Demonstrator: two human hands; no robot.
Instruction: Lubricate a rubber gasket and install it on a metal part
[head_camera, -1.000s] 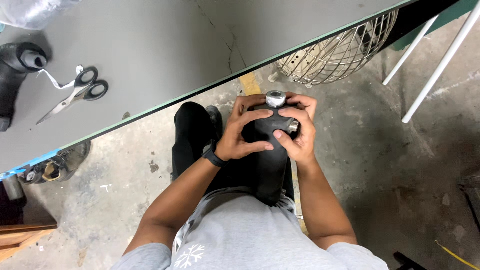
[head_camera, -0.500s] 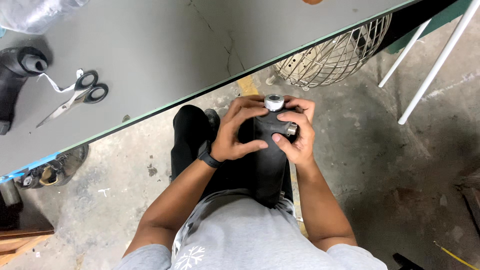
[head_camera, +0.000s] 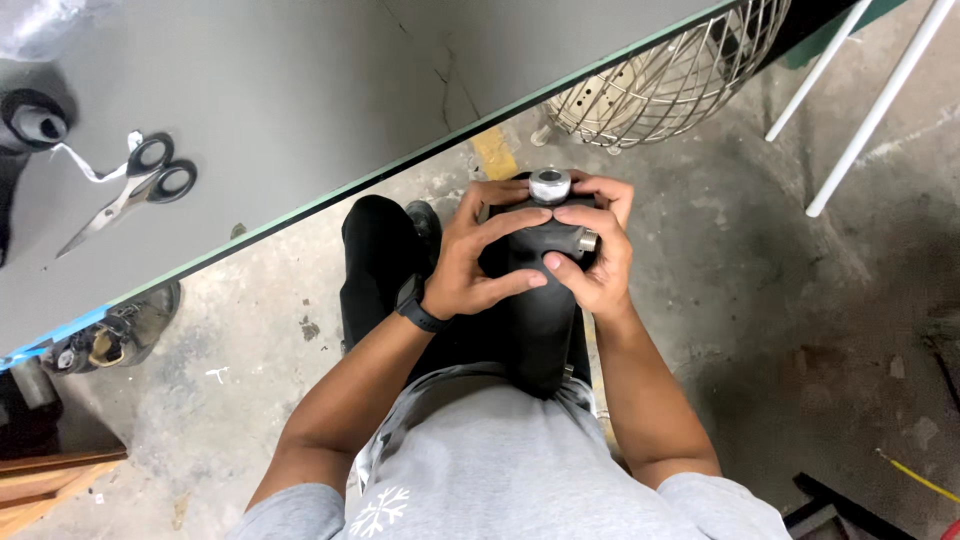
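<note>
The matte black cylindrical body (head_camera: 535, 310) is held on the lap, long axis toward 12 o'clock, both hands' fingers clamped round it beneath the silver cap (head_camera: 549, 185), left hand (head_camera: 478, 262) at 9 o'clock, right hand (head_camera: 597, 262) at 3 o'clock.

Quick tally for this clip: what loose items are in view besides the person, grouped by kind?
Black cylinder with a silver cap, held by the left hand and the right hand: 1
Scissors on the grey table: 1
Tape roll: 1
Wire fan guard: 1
White poles: 2
Total: 6
</note>
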